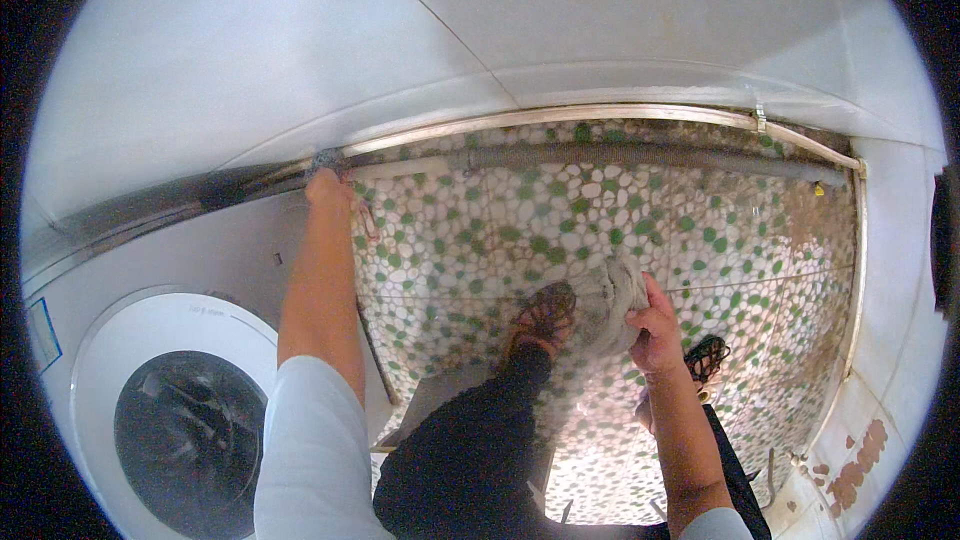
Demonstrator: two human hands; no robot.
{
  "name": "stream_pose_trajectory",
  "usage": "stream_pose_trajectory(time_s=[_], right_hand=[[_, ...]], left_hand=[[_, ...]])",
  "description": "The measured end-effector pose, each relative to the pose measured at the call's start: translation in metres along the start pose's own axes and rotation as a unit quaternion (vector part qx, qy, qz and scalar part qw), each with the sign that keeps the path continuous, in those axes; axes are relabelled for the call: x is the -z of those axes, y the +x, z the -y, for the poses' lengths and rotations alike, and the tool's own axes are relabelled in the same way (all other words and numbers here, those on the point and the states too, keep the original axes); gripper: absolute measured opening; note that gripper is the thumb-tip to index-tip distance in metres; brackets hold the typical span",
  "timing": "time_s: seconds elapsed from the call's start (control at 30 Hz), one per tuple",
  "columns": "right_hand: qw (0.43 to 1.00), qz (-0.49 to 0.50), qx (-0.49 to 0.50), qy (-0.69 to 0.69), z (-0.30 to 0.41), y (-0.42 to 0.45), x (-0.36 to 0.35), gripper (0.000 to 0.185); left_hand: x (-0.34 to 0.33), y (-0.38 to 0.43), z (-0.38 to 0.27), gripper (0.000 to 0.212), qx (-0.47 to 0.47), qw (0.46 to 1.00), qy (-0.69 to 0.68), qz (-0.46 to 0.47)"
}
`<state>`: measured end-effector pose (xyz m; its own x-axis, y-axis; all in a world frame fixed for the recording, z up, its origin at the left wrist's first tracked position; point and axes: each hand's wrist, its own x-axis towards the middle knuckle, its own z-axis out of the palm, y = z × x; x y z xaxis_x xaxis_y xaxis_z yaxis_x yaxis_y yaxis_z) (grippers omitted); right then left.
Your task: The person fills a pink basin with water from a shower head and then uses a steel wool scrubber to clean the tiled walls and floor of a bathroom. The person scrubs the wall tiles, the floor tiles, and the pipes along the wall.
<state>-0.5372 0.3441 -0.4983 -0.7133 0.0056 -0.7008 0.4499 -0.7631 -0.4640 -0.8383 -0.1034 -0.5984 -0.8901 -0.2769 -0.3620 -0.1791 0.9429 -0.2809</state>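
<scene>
My left hand (328, 187) reaches to the foot of the tiled wall, beside the washing machine's rear corner, with its fingers around a small grey-blue bundle (328, 159) whose kind I cannot make out. A pale pipe runs along the wall there, and a grey corrugated hose (585, 155) lies on the floor to the right. Over the pebble-patterned floor, my right hand (656, 330) grips a crumpled, greyish-beige cloth (615, 304), its thumb on the near side. The cloth hangs beside my sandalled foot (546, 315) and is partly blurred.
A front-loading washing machine (176, 315) with a round dark door stands on the left. Thin pale pipes (861, 262) follow the back and right walls. A small yellow piece (819, 189) lies near the hose end. My other sandal (705, 358) shows beyond my right forearm.
</scene>
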Motion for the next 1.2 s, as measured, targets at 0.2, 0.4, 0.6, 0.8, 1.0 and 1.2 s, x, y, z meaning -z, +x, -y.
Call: stream_pose_trajectory(time_s=[0.2, 0.4, 0.6, 0.8, 1.0, 1.2], right_hand=[[1.000, -0.019, 0.015, 0.016, 0.007, -0.002, -0.002, 0.062], [1.000, -0.010, 0.012, -0.010, 0.010, 0.002, -0.014, 0.061], [1.000, 0.001, 0.001, -0.007, 0.012, 0.001, -0.030, 0.060], [0.976, 0.000, 0.056, -0.210, 0.035, 0.002, -0.033, 0.052], [0.833, 0.038, 0.242, -0.496, 0.040, 0.020, -0.039, 0.041], [0.932, 0.001, 0.155, -0.328, 0.076, 0.059, -0.047, 0.043]], left_hand=[[0.023, -0.044, -0.098, 0.029, -0.098, 0.989, 0.088, 0.072], [0.012, -0.115, -0.222, 0.017, 0.137, 0.815, -0.559, -0.068], [0.059, -0.201, -0.274, 0.025, -0.045, 0.510, -0.835, 0.201], [0.086, -0.260, -0.255, 0.033, 0.050, 0.326, -0.731, 0.598], [0.035, -0.270, -0.241, 0.033, 0.092, 0.468, -0.763, 0.437], [0.075, -0.267, -0.237, 0.043, 0.045, 0.415, -0.762, 0.495]])
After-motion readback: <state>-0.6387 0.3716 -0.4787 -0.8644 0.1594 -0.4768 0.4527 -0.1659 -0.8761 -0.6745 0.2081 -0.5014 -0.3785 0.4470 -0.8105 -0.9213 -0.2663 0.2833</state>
